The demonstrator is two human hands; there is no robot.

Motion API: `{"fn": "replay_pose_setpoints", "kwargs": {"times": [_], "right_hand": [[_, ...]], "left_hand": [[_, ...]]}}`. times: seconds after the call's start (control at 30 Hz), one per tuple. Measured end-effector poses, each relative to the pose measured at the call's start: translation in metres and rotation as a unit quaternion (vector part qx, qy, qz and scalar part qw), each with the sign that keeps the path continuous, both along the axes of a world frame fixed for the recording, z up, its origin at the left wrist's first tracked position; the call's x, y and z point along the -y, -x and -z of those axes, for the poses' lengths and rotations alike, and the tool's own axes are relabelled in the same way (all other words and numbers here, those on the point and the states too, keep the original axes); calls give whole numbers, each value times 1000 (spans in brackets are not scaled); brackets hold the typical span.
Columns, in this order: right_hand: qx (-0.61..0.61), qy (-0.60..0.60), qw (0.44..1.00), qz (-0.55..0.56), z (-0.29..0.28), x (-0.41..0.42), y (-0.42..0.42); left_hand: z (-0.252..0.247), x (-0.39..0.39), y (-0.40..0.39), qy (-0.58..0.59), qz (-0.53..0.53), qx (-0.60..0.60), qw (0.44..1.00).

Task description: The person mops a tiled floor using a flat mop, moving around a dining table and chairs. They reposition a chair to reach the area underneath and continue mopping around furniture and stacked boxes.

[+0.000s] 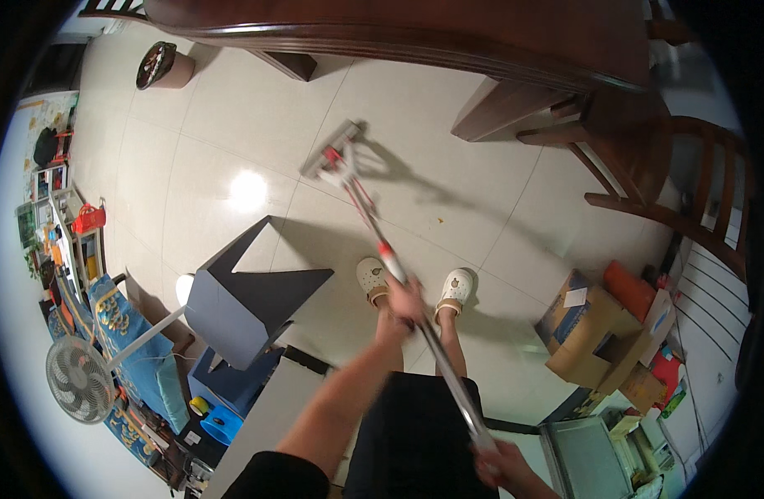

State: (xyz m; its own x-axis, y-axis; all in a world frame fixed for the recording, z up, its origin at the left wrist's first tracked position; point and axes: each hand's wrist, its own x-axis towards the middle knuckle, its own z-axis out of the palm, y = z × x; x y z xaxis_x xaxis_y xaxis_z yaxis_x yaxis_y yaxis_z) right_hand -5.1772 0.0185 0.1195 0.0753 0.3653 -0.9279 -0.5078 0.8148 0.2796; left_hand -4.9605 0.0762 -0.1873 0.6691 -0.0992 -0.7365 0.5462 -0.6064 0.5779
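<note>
A sponge mop with a long metal pole [443,362] slants across the middle of the view. Around the pole's upper part, just below its red collar, my left hand [407,304] is closed. Near the pole's lower end, at the bottom right of the picture, my right hand [505,463] grips it too. The mop head [331,150], slightly blurred, is over the pale tiled floor [232,131], ahead of my feet in white clogs [458,284]. A tiny yellowish bit [440,220] lies on the tiles right of the pole.
A dark wooden table [407,31] spans the far side, with a wooden chair [644,162] at right. Cardboard boxes [591,337] stand at right. To the left are a grey folded panel [232,312], a standing fan [81,379] and a lined waste bin [173,68].
</note>
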Motion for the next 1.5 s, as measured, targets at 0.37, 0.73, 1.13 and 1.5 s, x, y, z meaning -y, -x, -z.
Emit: {"fn": "replay_pose_setpoints", "kwargs": {"times": [0.37, 0.73, 1.13, 1.5], "right_hand": [[-34, -16, 999, 5, -87, 25, 137], [245, 52, 963, -101, 115, 2, -187], [250, 132, 959, 33, 156, -1, -202], [-64, 78, 995, 18, -67, -60, 128]], "left_hand": [[-88, 9, 174, 58, -30, -349, 935], [11, -4, -246, 10, -59, -60, 996], [-1, 25, -223, -65, 14, -3, 998], [-12, -40, 159, 21, 69, -27, 997]]}}
